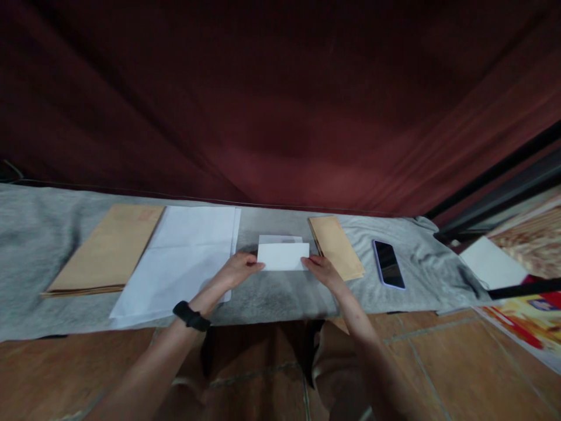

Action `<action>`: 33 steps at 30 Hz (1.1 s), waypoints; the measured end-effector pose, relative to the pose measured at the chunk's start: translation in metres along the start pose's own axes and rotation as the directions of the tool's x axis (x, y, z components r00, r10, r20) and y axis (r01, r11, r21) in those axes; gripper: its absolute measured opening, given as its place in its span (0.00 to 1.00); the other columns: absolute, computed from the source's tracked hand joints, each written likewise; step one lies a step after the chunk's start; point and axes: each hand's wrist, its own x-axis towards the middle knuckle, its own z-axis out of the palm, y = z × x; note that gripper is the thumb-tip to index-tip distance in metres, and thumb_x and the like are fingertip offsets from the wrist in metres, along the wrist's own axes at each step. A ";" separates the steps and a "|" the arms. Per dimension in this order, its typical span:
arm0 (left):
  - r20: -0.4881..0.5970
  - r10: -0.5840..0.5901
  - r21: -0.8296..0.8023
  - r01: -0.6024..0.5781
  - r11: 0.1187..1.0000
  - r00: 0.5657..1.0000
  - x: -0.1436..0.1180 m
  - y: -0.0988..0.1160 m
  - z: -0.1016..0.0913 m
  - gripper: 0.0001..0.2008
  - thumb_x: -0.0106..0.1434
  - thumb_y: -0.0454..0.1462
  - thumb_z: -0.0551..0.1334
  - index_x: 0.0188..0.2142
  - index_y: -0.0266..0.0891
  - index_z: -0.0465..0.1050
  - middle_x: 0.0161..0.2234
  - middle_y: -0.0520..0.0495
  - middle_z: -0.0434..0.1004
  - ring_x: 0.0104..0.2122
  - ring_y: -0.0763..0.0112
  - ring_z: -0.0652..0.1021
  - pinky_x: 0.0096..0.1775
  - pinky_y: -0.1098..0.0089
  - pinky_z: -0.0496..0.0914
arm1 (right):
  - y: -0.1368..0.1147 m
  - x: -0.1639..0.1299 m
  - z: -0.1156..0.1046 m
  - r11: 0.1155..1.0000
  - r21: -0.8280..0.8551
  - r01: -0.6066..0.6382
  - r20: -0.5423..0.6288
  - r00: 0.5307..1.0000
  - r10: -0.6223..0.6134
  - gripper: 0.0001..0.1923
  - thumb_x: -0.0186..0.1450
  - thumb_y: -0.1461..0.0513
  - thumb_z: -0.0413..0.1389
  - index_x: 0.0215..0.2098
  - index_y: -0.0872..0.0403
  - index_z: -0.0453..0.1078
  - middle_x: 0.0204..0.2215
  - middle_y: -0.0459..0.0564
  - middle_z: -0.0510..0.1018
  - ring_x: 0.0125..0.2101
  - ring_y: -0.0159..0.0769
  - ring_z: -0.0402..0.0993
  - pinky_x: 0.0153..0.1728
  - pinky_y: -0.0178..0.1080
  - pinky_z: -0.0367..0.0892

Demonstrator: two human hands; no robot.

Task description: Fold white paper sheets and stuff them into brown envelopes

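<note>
A folded white paper [283, 255] lies on the grey cloth [272, 295] in front of me. My left hand [238, 270] pinches its left edge and my right hand [321, 269] pinches its right edge. A black band sits on my left wrist. Left of my hands lies a stack of white sheets [180, 257]. Just right of the folded paper lies a small stack of brown envelopes [336, 247].
A larger stack of brown envelopes [107, 250] lies at the far left. A dark phone [388, 263] rests on the cloth at the right. A dark red curtain [280, 99] hangs behind. White paper [493, 263] and colourful prints [532, 318] lie far right. Tiled floor is below.
</note>
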 end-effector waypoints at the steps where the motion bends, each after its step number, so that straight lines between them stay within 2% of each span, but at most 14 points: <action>1: -0.005 0.004 -0.007 -0.004 1.000 1.000 0.000 0.000 0.001 0.19 0.56 0.52 0.59 0.20 0.41 0.68 0.19 0.54 0.61 0.23 0.71 0.65 0.27 0.70 0.55 | 0.000 -0.001 -0.001 0.999 -0.045 -0.005 0.007 1.000 0.006 0.20 0.66 0.50 0.51 0.22 0.52 0.69 0.19 0.42 0.70 0.25 0.34 0.68 0.27 0.34 0.59; 4: -0.101 0.008 0.020 -0.006 1.000 0.995 -0.002 0.005 0.006 0.18 0.60 0.50 0.57 0.22 0.41 0.68 0.20 0.54 0.64 0.24 0.70 0.67 0.28 0.70 0.57 | -0.002 -0.002 0.001 0.993 -0.114 -0.020 -0.020 1.000 0.017 0.18 0.66 0.54 0.53 0.21 0.52 0.68 0.20 0.43 0.71 0.26 0.35 0.70 0.28 0.34 0.59; 6: -0.178 -0.004 0.088 0.020 0.996 0.984 -0.002 0.013 0.010 0.16 0.62 0.47 0.55 0.23 0.41 0.69 0.21 0.53 0.68 0.25 0.69 0.70 0.29 0.70 0.58 | -0.005 -0.002 0.004 0.987 -0.158 -0.038 -0.067 0.997 0.027 0.15 0.67 0.55 0.53 0.25 0.51 0.70 0.23 0.46 0.75 0.29 0.36 0.72 0.31 0.35 0.61; 10: -0.279 -0.087 0.262 0.163 0.951 0.956 -0.003 0.024 0.017 0.14 0.65 0.43 0.55 0.28 0.41 0.73 0.26 0.48 0.76 0.29 0.66 0.75 0.31 0.70 0.60 | -0.013 -0.004 0.013 0.936 -0.336 -0.105 -0.159 0.986 0.053 0.12 0.70 0.55 0.52 0.34 0.50 0.74 0.31 0.50 0.81 0.34 0.39 0.78 0.34 0.36 0.64; 12: -0.296 -0.136 0.316 0.232 0.920 0.945 -0.003 0.027 0.018 0.14 0.66 0.44 0.55 0.29 0.42 0.74 0.29 0.47 0.79 0.31 0.65 0.77 0.30 0.70 0.61 | -0.017 -0.005 0.016 0.898 -0.423 -0.125 -0.179 0.982 0.053 0.13 0.72 0.54 0.51 0.37 0.50 0.75 0.33 0.52 0.83 0.36 0.41 0.79 0.35 0.37 0.65; 15: -0.285 -0.176 0.339 0.271 0.901 0.942 -0.002 0.029 0.016 0.15 0.67 0.45 0.55 0.31 0.43 0.76 0.32 0.46 0.81 0.34 0.64 0.79 0.31 0.70 0.63 | -0.023 -0.006 0.020 0.847 -0.510 -0.148 -0.195 0.979 0.054 0.16 0.73 0.53 0.49 0.41 0.51 0.76 0.36 0.56 0.84 0.39 0.44 0.81 0.37 0.39 0.67; 20: -0.279 -0.225 0.373 0.321 0.870 0.934 0.001 0.036 0.012 0.14 0.67 0.45 0.55 0.35 0.42 0.78 0.38 0.44 0.83 0.39 0.60 0.80 0.34 0.69 0.65 | -0.031 -0.004 0.022 0.803 -0.564 -0.193 -0.189 0.977 0.102 0.17 0.74 0.53 0.47 0.44 0.52 0.75 0.38 0.57 0.84 0.42 0.44 0.81 0.38 0.38 0.68; 24: -0.318 -0.263 0.424 0.385 0.820 0.911 0.001 0.043 0.016 0.13 0.68 0.43 0.55 0.42 0.43 0.75 0.40 0.44 0.82 0.40 0.60 0.81 0.37 0.68 0.68 | -0.036 -0.001 0.024 0.760 -0.605 -0.236 -0.209 0.969 0.135 0.18 0.75 0.53 0.47 0.45 0.54 0.75 0.39 0.57 0.84 0.43 0.43 0.82 0.39 0.37 0.68; 26: -0.387 -0.191 0.490 0.377 0.786 0.902 0.000 0.044 0.023 0.14 0.69 0.41 0.53 0.48 0.40 0.73 0.40 0.42 0.82 0.41 0.59 0.81 0.40 0.66 0.70 | -0.038 -0.001 0.025 0.740 -0.629 -0.237 -0.215 0.968 0.128 0.18 0.75 0.53 0.47 0.46 0.54 0.75 0.40 0.57 0.84 0.43 0.44 0.82 0.39 0.37 0.68; 29: -0.474 0.070 0.620 0.276 0.734 0.878 0.001 0.042 0.038 0.17 0.69 0.36 0.52 0.54 0.34 0.70 0.46 0.36 0.80 0.48 0.54 0.78 0.50 0.59 0.70 | -0.038 -0.001 0.027 0.725 -0.651 -0.222 -0.224 0.970 0.096 0.18 0.75 0.54 0.48 0.47 0.55 0.75 0.39 0.57 0.84 0.42 0.44 0.82 0.38 0.37 0.68; 31: -0.436 0.227 0.684 0.156 0.713 0.871 0.003 0.040 0.050 0.19 0.69 0.33 0.51 0.57 0.33 0.68 0.54 0.34 0.76 0.55 0.52 0.74 0.56 0.56 0.67 | -0.039 -0.001 0.027 0.718 -0.662 -0.215 -0.238 0.969 0.070 0.18 0.75 0.54 0.47 0.47 0.56 0.75 0.38 0.57 0.84 0.40 0.44 0.82 0.37 0.37 0.68; 33: -0.344 0.303 0.709 0.035 0.704 0.889 0.007 0.038 0.062 0.21 0.69 0.31 0.50 0.59 0.35 0.68 0.61 0.37 0.71 0.62 0.55 0.69 0.61 0.55 0.63 | -0.039 0.000 0.028 0.715 -0.668 -0.206 -0.253 0.966 0.042 0.18 0.76 0.54 0.47 0.46 0.56 0.75 0.38 0.57 0.84 0.39 0.43 0.82 0.36 0.36 0.68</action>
